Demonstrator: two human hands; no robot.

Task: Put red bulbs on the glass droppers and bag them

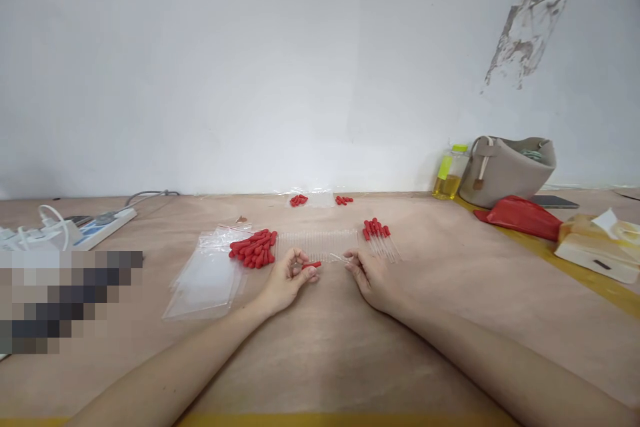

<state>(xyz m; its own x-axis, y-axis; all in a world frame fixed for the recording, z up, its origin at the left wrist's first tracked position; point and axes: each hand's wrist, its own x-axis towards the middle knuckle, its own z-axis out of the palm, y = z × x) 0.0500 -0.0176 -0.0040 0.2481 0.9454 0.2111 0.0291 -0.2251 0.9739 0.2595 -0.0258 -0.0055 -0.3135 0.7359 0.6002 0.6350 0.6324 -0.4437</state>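
Observation:
My left hand [291,280] pinches a red rubber dropper bulb [312,265] between thumb and fingers. Opposite it, my right hand [369,275] is closed on a thin clear dropper tube [339,257] that points left toward the bulb. Bulb and tube are apart. Behind both hands lies a row of clear tubes [317,241] side by side. A heap of red bulbs [253,249] sits left of that row. To the right, several droppers fitted with red bulbs [377,229] lie together.
Clear zip bags [205,283] lie left of the heap. Against the wall is a bag [315,198] with red bulbs beside it. At right stand a bottle of yellow liquid [449,177], a grey handbag [507,170] and a red pouch [523,217]. A power strip [105,228] is at left.

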